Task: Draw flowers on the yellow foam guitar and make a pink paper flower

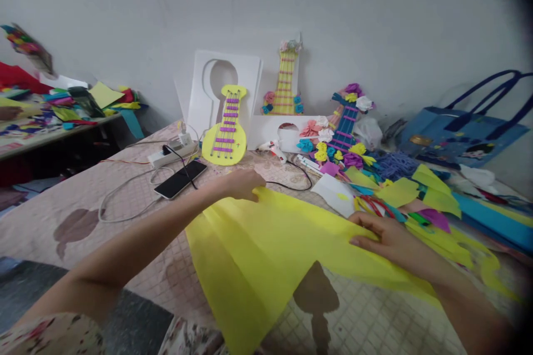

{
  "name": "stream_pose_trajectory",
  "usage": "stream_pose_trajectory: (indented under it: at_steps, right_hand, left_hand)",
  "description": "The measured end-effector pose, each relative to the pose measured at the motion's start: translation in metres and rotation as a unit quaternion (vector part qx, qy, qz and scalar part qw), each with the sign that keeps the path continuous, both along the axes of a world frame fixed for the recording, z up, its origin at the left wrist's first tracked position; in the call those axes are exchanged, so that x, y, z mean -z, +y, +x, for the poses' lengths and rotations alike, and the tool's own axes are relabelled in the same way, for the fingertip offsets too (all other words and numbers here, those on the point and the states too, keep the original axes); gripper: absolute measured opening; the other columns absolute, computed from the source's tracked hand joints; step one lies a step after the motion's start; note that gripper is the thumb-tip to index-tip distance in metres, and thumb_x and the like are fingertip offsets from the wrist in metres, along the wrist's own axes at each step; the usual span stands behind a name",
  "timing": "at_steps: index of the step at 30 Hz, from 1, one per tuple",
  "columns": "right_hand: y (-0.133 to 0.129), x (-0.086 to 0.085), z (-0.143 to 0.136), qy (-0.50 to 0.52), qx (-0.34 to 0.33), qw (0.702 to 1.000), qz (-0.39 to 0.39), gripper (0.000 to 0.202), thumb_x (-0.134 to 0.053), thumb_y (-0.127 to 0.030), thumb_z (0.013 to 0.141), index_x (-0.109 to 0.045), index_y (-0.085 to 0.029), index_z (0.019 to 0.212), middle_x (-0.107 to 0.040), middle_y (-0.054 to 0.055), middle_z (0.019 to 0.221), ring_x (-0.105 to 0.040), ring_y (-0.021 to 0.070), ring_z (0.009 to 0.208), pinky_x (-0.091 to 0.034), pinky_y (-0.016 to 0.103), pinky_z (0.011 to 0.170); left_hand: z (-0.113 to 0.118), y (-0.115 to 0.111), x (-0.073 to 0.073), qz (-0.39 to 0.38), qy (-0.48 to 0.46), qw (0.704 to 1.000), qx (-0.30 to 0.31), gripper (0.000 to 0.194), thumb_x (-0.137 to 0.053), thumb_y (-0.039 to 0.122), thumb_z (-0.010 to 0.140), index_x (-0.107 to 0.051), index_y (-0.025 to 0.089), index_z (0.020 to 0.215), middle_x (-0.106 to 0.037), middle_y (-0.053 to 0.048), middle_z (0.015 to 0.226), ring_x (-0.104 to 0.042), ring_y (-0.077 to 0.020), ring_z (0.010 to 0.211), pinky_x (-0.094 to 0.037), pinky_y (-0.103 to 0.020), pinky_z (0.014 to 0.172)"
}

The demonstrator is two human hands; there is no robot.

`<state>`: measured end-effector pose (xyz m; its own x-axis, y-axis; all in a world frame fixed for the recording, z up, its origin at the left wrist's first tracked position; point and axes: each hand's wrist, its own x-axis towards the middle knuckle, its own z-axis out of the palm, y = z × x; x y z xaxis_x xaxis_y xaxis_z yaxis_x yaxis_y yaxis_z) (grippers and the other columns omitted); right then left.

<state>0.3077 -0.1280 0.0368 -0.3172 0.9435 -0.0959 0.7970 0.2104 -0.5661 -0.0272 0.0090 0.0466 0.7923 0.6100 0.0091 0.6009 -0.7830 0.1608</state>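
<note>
A wide sheet of yellow crepe paper (pixel 266 249) stretches between my two hands above the patterned tablecloth. My left hand (pixel 245 184) pinches its far edge near the middle, the fingers partly hidden behind the wrist. On the right, my right hand (pixel 381 236) grips the same sheet between thumb and fingers. The paper hangs in folds toward the table's near edge. Just beyond it stands a yellow toy guitar (pixel 225 141) with purple bands and dark strings. A white foam piece (pixel 333 194) lies close to my right hand.
A phone (pixel 181 179), a power strip (pixel 172 154) with cables and a glue gun (pixel 272 150) lie behind. Decorated guitars (pixel 285 83) and cut foam boards (pixel 200 83) lean on the wall. Paper scraps (pixel 400 191) and a blue bag (pixel 462 130) fill the right. Another table (pixel 62 133) stands left.
</note>
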Motion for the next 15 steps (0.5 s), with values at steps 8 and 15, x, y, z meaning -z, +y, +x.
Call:
stream_pose_trajectory:
  at_steps: [8,15]
  right_hand:
    - [0.008,0.022,-0.005,0.073,-0.013,0.997,-0.013,0.078,-0.07,-0.059,0.062,-0.052,-0.022,0.129,-0.059,0.012,0.127,-0.055,0.0347,0.115,-0.045,0.046,0.095]
    - [0.035,0.021,-0.025,0.063,-0.017,0.997,-0.028,0.045,-0.051,-0.058,0.08,-0.065,-0.021,0.101,-0.07,0.006,0.096,-0.064,0.0265,0.085,-0.053,0.039,0.073]
  left_hand:
    - [0.016,-0.009,-0.037,0.02,-0.073,0.997,0.023,0.012,-0.06,0.025,0.077,-0.061,0.015,0.084,-0.062,-0.004,0.08,-0.057,-0.0163,0.073,-0.035,-0.023,0.063]
    - [0.016,0.006,-0.053,0.029,-0.032,0.999,-0.001,0.016,-0.062,0.021,0.073,-0.063,0.015,0.088,-0.064,-0.005,0.086,-0.058,-0.018,0.079,-0.036,-0.023,0.064]
